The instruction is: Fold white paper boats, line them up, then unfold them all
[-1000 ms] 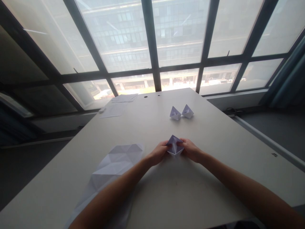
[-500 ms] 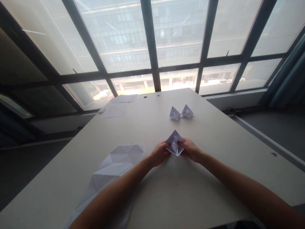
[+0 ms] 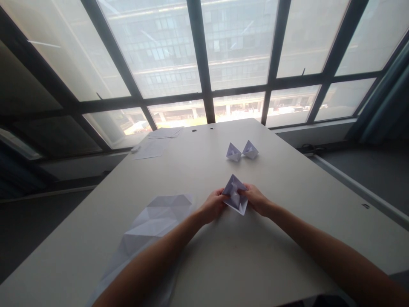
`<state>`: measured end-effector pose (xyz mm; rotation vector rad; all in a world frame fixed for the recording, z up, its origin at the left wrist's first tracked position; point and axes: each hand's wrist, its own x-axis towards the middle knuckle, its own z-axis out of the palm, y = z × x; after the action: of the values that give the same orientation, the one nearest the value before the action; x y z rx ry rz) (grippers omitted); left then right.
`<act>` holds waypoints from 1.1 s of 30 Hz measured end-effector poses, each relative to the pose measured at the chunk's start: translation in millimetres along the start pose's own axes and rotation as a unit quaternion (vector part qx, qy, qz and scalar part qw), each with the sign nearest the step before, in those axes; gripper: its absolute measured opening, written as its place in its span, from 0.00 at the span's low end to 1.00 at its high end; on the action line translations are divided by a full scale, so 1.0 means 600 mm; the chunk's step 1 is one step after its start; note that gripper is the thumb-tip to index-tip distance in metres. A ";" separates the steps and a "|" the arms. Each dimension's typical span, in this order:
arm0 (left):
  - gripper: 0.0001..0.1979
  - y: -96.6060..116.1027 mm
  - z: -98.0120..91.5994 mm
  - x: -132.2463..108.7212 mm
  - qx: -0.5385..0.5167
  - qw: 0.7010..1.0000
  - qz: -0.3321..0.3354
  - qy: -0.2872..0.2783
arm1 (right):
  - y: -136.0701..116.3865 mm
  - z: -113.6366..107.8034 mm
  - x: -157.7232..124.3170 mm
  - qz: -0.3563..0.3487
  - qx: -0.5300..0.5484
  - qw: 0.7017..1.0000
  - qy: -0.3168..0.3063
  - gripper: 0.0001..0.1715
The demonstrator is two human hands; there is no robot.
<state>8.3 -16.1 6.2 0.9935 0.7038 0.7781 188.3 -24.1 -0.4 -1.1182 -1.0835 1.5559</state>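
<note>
Catalogue of a table-top paper-folding scene, viewed from beside the worker: one white origami piece [image 3: 234,195], pointed and many-creased, sits at the centre of the work, gripped between the person's left hand [image 3: 212,206] at its 9 o'clock side and right hand [image 3: 255,199] at its 3 o'clock side, over the near half of a pale table [image 3: 287,238]. The fingers of both hands look curled together and pinching the paper's opposite flanks, not spread, though the fingertips are largely tucked behind the folds, so their exact placing cannot be told. The step in hand appears to be shaping this already folded form, and the next move, by judgement, calls for even, matched pressure from both sides so the creases stay true. Two matching origami pieces [image 3: 242,150] stand side by side, just touching, at 12 o'clock. A creased sheet of white paper [image 3: 156,217] lies at 8 o'clock, partly hidden by the left forearm [image 3: 150,264]. A stack of paper sheets [image 3: 164,132] and a loose sheet [image 3: 150,150] lie at 11 o'clock. Hard to make out: the piece's inner folds, and whether it touches the table
</note>
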 end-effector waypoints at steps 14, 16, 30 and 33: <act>0.16 -0.007 0.002 0.004 0.001 0.999 0.031 0.044 | -0.072 -0.015 -0.024 -0.215 -0.315 0.916 0.128 0.15; 0.17 -0.010 0.002 0.005 -0.003 0.998 0.043 0.044 | -0.081 -0.003 -0.033 -0.222 -0.338 0.910 0.095 0.16; 0.21 -0.006 0.006 -0.004 -0.050 0.996 0.072 0.013 | -0.118 -0.001 -0.046 -0.174 -0.471 0.853 0.145 0.11; 0.19 -0.009 0.001 -0.001 -0.093 0.992 0.065 0.062 | -0.147 -0.039 -0.035 -0.143 -0.497 0.841 0.159 0.09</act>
<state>9.8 -18.5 1.8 0.8322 0.6650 1.0084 230.0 -23.3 83.2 -1.6952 -1.7778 0.4618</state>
